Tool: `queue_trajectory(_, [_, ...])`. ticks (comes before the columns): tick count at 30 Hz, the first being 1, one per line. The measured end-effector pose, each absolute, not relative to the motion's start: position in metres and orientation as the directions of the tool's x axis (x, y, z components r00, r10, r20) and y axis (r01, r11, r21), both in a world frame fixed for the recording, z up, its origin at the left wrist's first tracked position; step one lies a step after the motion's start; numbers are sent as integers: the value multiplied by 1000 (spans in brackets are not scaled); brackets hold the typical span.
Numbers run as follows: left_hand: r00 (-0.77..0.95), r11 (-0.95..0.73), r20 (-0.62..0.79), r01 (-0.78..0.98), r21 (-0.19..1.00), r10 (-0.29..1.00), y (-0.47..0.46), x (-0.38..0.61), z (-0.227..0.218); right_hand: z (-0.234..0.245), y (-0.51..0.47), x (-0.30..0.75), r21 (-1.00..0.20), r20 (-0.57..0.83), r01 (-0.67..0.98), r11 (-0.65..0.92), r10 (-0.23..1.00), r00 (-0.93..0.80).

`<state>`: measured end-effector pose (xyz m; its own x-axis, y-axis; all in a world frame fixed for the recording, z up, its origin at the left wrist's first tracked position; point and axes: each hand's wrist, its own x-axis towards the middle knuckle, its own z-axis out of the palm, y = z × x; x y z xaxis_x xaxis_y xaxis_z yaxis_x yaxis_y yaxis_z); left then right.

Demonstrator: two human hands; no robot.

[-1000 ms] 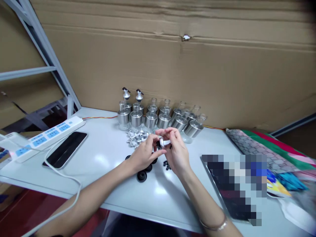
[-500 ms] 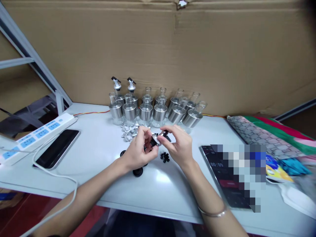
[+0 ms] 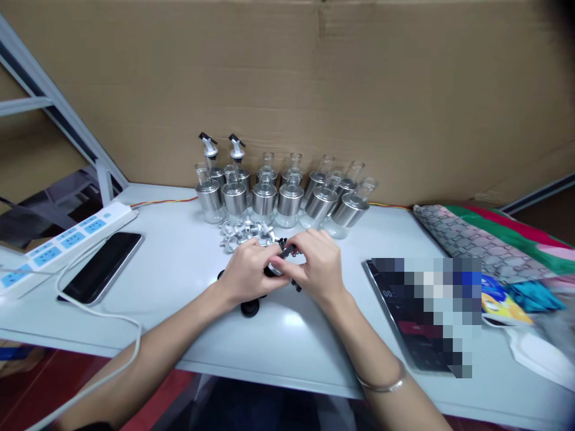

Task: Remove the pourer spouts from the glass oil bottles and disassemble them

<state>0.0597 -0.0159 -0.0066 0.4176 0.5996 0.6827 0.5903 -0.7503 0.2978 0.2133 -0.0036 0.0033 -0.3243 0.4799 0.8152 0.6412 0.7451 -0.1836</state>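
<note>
Between my two hands is a pourer spout (image 3: pixel 275 270) with a silver body and a black lever, largely hidden by the fingers. My left hand (image 3: pixel 248 270) is closed around its body from the left. From the other side, my right hand (image 3: pixel 318 263) pinches the lever end. Just beyond the hands lies a pile of silver spout parts (image 3: pixel 240 233). A round black stopper piece (image 3: pixel 250 307) rests below my left hand, with other black pieces partly covered by it. Small black parts (image 3: pixel 296 286) peek out under my right hand.
Several glass bottles with steel sleeves (image 3: pixel 290 200) stand in rows at the back; two carry pourers (image 3: pixel 237 148). To the left are a power strip (image 3: pixel 72 242), a phone (image 3: pixel 103 266) and a white cable (image 3: pixel 105 317). A tablet (image 3: pixel 404 317) and colourful fabric (image 3: pixel 507 239) lie right.
My hands have drawn closer together around the pourer spout, and my right fingers now cover more of its lever. The view has shifted slightly.
</note>
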Motion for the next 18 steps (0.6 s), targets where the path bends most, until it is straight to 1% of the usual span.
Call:
queue_trajectory(2, [423, -778, 712, 563, 278, 561, -17, 60, -5, 3, -5, 212, -174, 807, 674, 718, 497, -320])
queue_trajectory(4, [427, -793, 719, 539, 285, 548, -18, 61, -3, 2, -6, 211, -160, 805, 696, 700, 500, -319])
queue_trajectory(11, [412, -784, 715, 538, 310, 565, -18, 60, -1, -1, -7, 209, -42, 778, 757, 653, 496, -385])
queue_trajectory(18, [432, -798, 712, 519, 307, 554, -16, 58, -2, -7, -6, 211, -70, 712, 735, 675, 550, -437])
